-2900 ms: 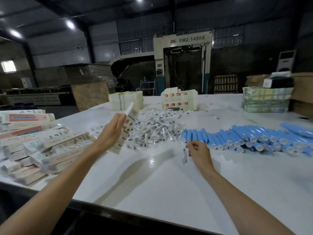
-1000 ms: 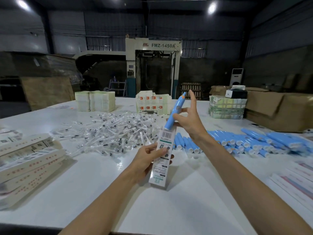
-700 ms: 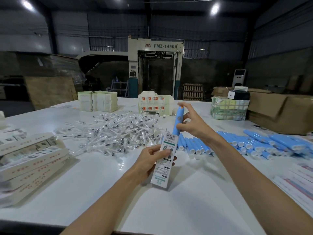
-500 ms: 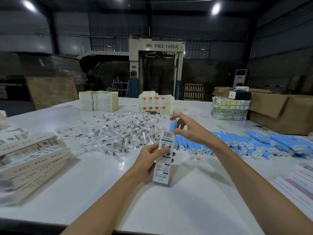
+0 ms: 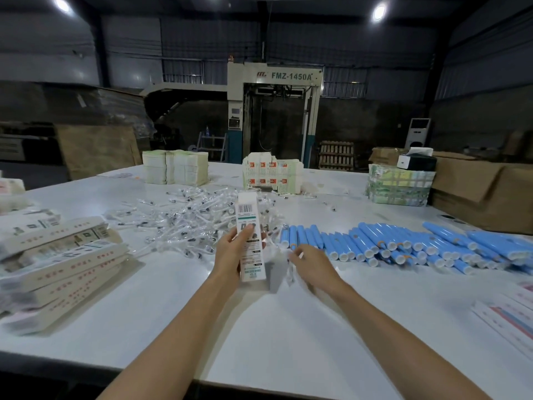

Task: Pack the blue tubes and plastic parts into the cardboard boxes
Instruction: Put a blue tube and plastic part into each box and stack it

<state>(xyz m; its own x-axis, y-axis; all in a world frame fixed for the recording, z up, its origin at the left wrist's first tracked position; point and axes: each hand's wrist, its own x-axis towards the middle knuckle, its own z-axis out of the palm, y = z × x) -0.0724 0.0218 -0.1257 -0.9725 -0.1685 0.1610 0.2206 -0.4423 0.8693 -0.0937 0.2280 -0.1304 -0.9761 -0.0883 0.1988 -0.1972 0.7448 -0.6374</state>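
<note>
Barely begun: left hand [image 5: 234, 253] clasping 1 upright box [image 5: 249, 237], right hand [image 5: 313, 262] blurred, grip unclear, heaps of blue tubes [image 5: 403, 245] right of centre and plastic parts [image 5: 196, 217] mid-frame unpacked.

The broad white table [image 5: 288, 327] looks smooth and faintly glossy; the blue cylindrical tubes [image 5: 389, 246] are plastic; the tall white printed box [image 5: 249, 226] is matt cardboard.

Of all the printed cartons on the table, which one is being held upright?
The barcode-topped carton in the left hand, standing upright mid-table. The other cartons lie flat in a heap at the left, untouched.
</note>
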